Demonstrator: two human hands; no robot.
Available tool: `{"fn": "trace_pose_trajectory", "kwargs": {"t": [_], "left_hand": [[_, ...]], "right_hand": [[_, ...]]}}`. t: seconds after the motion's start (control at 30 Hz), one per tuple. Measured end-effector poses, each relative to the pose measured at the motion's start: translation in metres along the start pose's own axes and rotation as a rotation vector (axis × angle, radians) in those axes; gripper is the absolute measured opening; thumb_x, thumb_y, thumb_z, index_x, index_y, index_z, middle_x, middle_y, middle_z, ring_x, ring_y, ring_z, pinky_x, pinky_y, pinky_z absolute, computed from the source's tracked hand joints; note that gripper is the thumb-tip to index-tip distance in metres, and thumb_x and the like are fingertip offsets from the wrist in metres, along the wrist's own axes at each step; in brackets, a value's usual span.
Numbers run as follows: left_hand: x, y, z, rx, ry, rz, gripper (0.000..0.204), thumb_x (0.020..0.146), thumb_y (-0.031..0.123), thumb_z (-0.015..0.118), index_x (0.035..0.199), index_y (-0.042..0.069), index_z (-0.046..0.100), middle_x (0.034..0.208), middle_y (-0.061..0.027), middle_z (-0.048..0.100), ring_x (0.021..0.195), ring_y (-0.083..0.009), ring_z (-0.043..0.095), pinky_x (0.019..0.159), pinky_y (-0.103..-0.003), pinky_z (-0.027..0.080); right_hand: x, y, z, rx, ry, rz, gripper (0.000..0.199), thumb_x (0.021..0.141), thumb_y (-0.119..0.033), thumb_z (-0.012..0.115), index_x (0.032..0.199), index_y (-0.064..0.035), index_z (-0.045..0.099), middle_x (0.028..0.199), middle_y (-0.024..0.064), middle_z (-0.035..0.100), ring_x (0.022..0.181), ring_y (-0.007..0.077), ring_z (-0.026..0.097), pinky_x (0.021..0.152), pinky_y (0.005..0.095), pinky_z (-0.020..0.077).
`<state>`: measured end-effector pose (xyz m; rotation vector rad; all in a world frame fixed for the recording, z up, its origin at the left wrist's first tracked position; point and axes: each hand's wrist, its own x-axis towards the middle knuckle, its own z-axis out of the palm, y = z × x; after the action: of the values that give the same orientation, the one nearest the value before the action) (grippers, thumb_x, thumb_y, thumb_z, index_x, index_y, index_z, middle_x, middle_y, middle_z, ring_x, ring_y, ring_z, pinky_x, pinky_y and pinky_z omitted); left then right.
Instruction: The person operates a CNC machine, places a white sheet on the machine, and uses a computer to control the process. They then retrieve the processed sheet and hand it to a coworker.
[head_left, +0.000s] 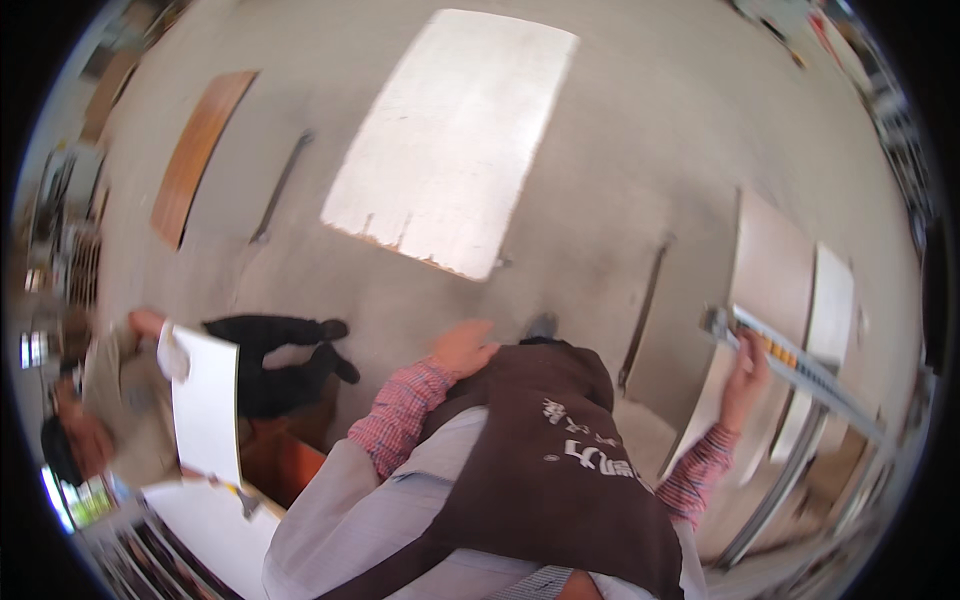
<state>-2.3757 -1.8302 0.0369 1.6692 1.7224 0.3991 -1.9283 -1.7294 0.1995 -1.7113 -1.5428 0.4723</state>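
Note:
My left hand (465, 348) is held low in front of my dark apron (550, 440), beside my thigh. Its fingers are stretched out and it holds nothing. On the right, my right hand (743, 382) has its fingers bent over the near edge of a grey metal rail (800, 367) lined with yellow and dark rollers. The palm side is partly hidden. A large white panel (455, 140) with a chipped near edge lies ahead of me at floor level.
A co-worker (130, 400) at the left holds a white board (207, 405) upright beside an orange surface (285, 462). A brown board (200, 155) lies at the far left. Pale boards (770, 270) lie at the right, by a metal frame leg (778, 490).

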Motion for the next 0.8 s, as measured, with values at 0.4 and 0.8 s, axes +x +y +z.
{"fn": "trace_pose_trajectory", "kwargs": {"t": [0.4, 0.8], "left_hand": [[0.099, 0.083, 0.014, -0.058, -0.067, -0.143, 0.036, 0.089, 0.033, 0.061, 0.109, 0.004, 0.061, 0.110, -0.0212, 0.063, 0.103, -0.0403, 0.063, 0.088, -0.051, 0.051], [0.369, 0.128, -0.001, 0.012, -0.397, 0.368, 0.041, 0.093, 0.033, 0.060, 0.123, 0.004, 0.057, 0.116, -0.0205, 0.063, 0.114, -0.0381, 0.060, 0.095, -0.046, 0.049]], "right_hand": [[0.121, 0.252, -0.090, -0.523, -0.230, 0.205, 0.038, 0.104, -0.033, 0.048, 0.118, 0.0005, 0.060, 0.097, 0.0156, 0.067, 0.086, 0.0269, 0.066, 0.076, 0.0387, 0.0530], [0.101, 0.121, -0.051, -0.733, -0.125, 0.542, 0.033, 0.089, -0.035, 0.066, 0.107, -0.0075, 0.069, 0.089, 0.0155, 0.073, 0.084, 0.0376, 0.070, 0.075, 0.0463, 0.0539]]}}
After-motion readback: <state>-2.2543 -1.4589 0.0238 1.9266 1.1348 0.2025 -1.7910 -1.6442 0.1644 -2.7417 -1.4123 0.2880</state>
